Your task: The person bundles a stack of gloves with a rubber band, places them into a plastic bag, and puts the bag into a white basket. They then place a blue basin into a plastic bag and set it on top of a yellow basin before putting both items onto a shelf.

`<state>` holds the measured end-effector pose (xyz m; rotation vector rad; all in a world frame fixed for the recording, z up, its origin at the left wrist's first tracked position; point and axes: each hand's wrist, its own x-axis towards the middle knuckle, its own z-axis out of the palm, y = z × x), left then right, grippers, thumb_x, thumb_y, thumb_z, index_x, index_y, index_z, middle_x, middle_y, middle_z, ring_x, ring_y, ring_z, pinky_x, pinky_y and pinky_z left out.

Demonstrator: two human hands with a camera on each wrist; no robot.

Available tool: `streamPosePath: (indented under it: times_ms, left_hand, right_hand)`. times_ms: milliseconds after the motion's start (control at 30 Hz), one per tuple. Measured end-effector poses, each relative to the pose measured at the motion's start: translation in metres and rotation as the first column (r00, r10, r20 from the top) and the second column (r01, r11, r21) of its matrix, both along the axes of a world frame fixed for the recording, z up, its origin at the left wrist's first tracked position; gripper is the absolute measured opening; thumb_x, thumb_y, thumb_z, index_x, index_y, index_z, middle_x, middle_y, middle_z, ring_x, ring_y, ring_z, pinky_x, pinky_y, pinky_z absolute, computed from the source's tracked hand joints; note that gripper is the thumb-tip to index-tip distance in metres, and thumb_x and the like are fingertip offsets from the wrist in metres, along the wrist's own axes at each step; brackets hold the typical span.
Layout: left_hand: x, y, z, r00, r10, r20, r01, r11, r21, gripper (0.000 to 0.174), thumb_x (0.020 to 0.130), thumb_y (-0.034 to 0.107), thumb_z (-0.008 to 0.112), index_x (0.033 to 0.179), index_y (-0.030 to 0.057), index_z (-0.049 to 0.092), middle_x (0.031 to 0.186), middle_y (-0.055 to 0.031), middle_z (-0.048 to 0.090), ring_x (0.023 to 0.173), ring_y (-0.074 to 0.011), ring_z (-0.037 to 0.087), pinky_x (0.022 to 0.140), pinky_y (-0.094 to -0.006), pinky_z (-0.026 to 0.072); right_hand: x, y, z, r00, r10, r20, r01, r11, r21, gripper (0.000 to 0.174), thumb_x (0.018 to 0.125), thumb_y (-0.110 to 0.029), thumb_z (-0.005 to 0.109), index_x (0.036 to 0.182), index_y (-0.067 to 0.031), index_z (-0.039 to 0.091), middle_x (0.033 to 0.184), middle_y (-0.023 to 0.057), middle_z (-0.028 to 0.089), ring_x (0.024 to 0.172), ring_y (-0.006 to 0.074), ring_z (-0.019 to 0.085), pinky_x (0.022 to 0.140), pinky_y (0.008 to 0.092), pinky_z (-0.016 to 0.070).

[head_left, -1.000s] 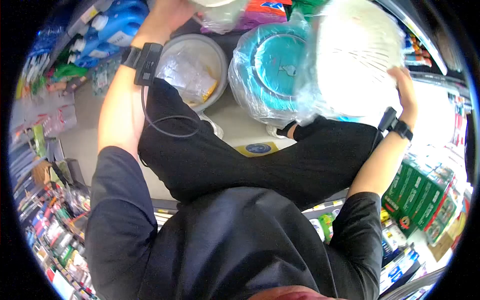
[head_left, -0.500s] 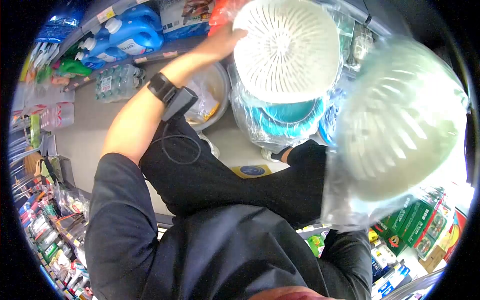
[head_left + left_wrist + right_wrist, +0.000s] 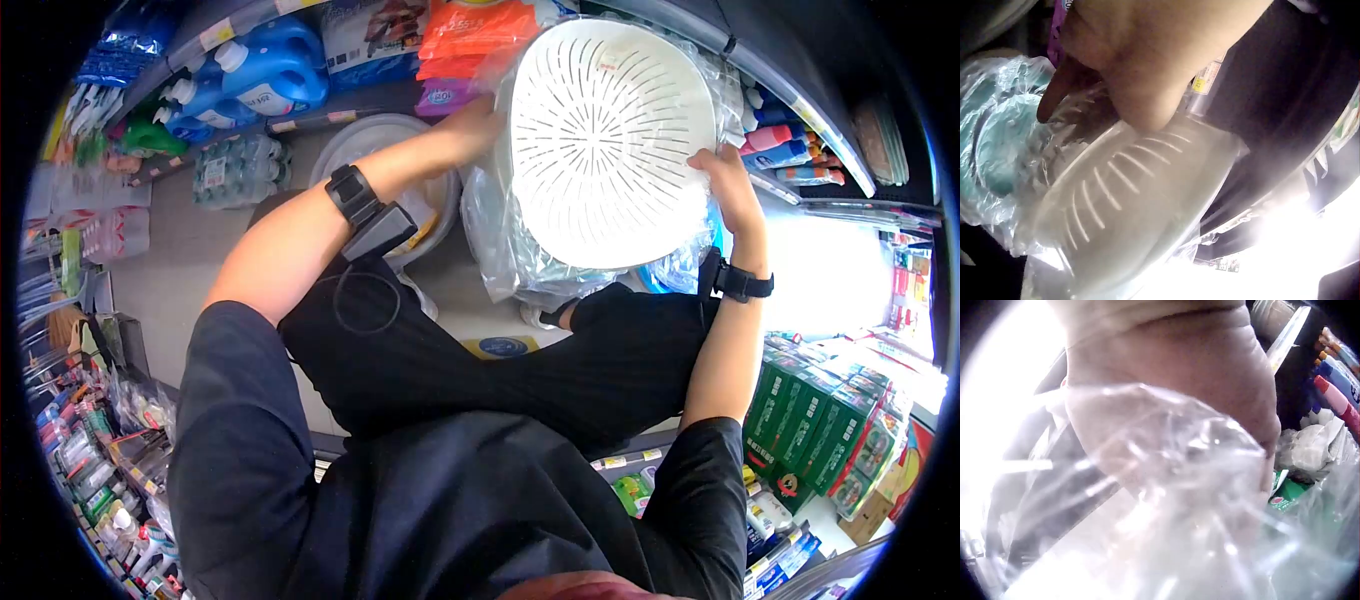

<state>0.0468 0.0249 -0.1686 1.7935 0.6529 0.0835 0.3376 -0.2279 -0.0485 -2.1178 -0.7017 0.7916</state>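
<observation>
Both hands hold a white slotted colander in clear plastic wrap, tilted up at chest height in front of the shelves. It sits directly above a bagged stack of teal basins on the floor. Left hand grips the left rim, thumb pressed on the plastic and fingers curled round behind; right hand clamps the opposite rim, fingers wrapped over the edge. A grey tub sits just left of the stack, with blue detergent bottles shelved beyond.
</observation>
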Motion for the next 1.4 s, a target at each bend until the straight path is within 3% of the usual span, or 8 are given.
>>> streamPosePath:
  times_ms: [200,367,467,567,867,1000,1167,1400]
  left_hand:
    - [-0.003,-0.025,0.062,0.995,0.043,0.088,-0.025,0.982,-0.189,0.057,0.102,0.033,0.054,0.146,-0.0023,0.047,0.14,-0.0189,0.058,0.124,-0.0234,0.057,0.104,-0.0362,0.046]
    - [0.004,-0.007,0.02,0.993,0.078,0.09,-0.08,0.997,0.022,0.058,0.103,0.038,0.049,0.144,-0.0025,0.047,0.138,-0.02,0.06,0.123,-0.0267,0.058,0.103,-0.0372,0.0453]
    - [0.003,0.012,-0.003,0.995,-0.034,0.089,0.023,0.992,0.124,0.059,0.103,0.04,0.049,0.144,-0.0024,0.048,0.138,-0.02,0.06,0.123,-0.0261,0.058,0.103,-0.0363,0.0449]
    - [-0.002,-0.014,0.062,0.994,0.11,0.026,-0.108,0.993,-0.044,0.06,0.104,0.043,0.049,0.143,-0.0027,0.049,0.136,-0.0189,0.06,0.121,-0.0273,0.059,0.102,-0.0375,0.0452]
    - [-0.016,-0.022,0.094,0.947,-0.134,0.292,0.232,0.914,-0.334,0.089,0.099,0.074,0.032,0.16,0.0101,0.025,0.158,-0.011,0.038,0.142,-0.0244,0.038,0.114,-0.0419,0.0334]
    - [-0.016,-0.033,0.106,0.964,-0.242,0.107,0.238,0.97,0.047,0.141,0.076,0.085,0.06,0.156,-0.008,-0.01,0.164,-0.034,0.0,0.154,-0.0386,0.007,0.125,-0.0427,0.0122]
    - [-0.007,-0.058,0.103,0.933,-0.184,0.31,0.156,0.981,0.114,0.139,0.075,0.067,0.078,0.155,-0.0105,-0.005,0.161,-0.036,0.005,0.153,-0.0448,0.004,0.125,-0.0429,0.0125]
    - [-0.016,-0.075,0.099,0.946,-0.056,0.318,-0.049,0.949,0.313,0.118,0.089,0.069,0.058,0.152,-0.0154,0.006,0.148,-0.046,0.025,0.14,-0.0548,0.033,0.116,-0.0504,0.0331]
  right_hand:
    - [-0.015,-0.002,0.006,0.97,0.092,0.224,-0.103,0.994,0.038,0.045,0.087,-0.018,0.064,0.124,0.0078,0.058,0.11,0.0153,0.068,0.104,0.0266,0.062,0.094,0.0345,0.0465]
    - [0.003,-0.002,-0.022,0.615,0.085,0.784,-0.244,0.966,0.087,0.062,0.087,-0.024,0.073,0.134,0.0107,0.051,0.123,0.0219,0.065,0.111,0.0303,0.062,0.098,0.0358,0.0465]
    - [-0.006,-0.001,-0.02,0.987,0.031,0.155,-0.065,0.974,0.216,0.067,0.09,-0.028,0.073,0.139,0.01,0.046,0.131,0.0229,0.062,0.121,0.0296,0.058,0.104,0.0363,0.0435]
    - [0.003,-0.003,-0.024,0.983,0.143,-0.115,-0.142,0.99,0.02,0.062,0.092,-0.027,0.072,0.137,0.0104,0.051,0.129,0.0188,0.064,0.115,0.0268,0.061,0.104,0.0354,0.0439]
    - [-0.008,0.003,-0.024,0.999,-0.006,0.047,-0.002,0.986,0.169,0.052,0.096,-0.021,0.066,0.139,0.0029,0.051,0.127,0.0157,0.065,0.116,0.0237,0.06,0.103,0.0355,0.0434]
    - [0.001,0.006,-0.027,0.988,0.011,0.156,-0.04,0.983,0.182,0.049,0.098,-0.025,0.064,0.135,0.0044,0.053,0.123,0.0166,0.068,0.112,0.0223,0.062,0.1,0.0344,0.0455]
    - [-0.004,0.009,-0.036,0.986,-0.033,0.166,-0.007,0.973,0.231,0.049,0.1,-0.025,0.064,0.138,0.0043,0.052,0.125,0.0156,0.067,0.114,0.0219,0.062,0.1,0.0335,0.046]
    - [-0.008,0.012,-0.055,0.995,-0.097,-0.032,0.102,0.92,0.378,0.045,0.101,-0.019,0.061,0.14,0.0022,0.052,0.129,0.0131,0.064,0.116,0.0204,0.06,0.098,0.0332,0.0465]
